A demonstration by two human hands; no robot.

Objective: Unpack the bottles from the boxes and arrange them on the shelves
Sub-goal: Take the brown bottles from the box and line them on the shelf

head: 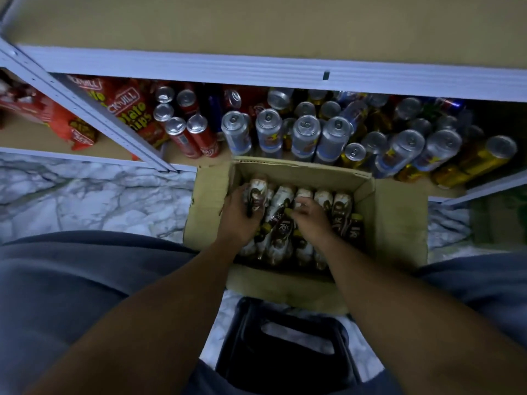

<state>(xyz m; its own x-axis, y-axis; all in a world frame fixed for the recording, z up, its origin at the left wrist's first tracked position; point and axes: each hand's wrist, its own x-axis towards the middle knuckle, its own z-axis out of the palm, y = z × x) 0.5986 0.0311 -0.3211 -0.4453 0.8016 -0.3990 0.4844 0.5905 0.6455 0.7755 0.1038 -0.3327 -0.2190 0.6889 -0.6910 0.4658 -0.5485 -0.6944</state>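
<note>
From my remote seat I see the left hand [238,220] wrapped around a brown-and-white bottle [258,192] at the left end of the open cardboard box [396,223], which sits on the marble floor [85,195] against the lower shelf [182,167]. The right hand [309,216] has its fingers curled down onto the other bottles [340,206] lying side by side in the box, near a yellow cap; I cannot tell whether it grips one. Drink cans [330,138] crowd the shelf beyond, with potato chip bags [134,106] to their left. A black stool [285,352] shows beneath me.
</note>
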